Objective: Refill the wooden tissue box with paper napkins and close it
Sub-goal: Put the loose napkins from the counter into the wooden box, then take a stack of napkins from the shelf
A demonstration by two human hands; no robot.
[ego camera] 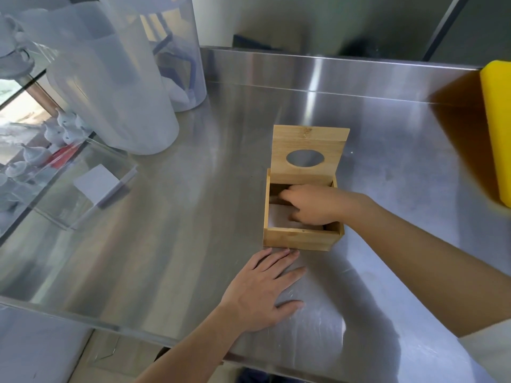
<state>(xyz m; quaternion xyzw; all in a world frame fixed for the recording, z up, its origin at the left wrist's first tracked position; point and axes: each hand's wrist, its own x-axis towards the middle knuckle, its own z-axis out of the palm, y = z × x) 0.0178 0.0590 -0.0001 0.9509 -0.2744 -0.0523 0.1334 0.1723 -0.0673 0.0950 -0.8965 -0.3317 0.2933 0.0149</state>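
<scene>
The wooden tissue box [300, 238] stands on the steel counter, its hinged lid [308, 139] with an oval hole tilted up at the back. White paper napkins [278, 217] lie inside the box. My right hand [312, 204] reaches into the box from the right, fingers curled down onto the napkins. My left hand [262, 288] rests flat on the counter just in front of the box, fingers spread, fingertips touching its front wall.
Two tall translucent plastic containers [116, 87] stand at the back left. A clear acrylic holder [91, 186] with a white card sits left of the box. A yellow object [497, 128] is at the right edge. The counter's front edge [83, 319] runs near my left arm.
</scene>
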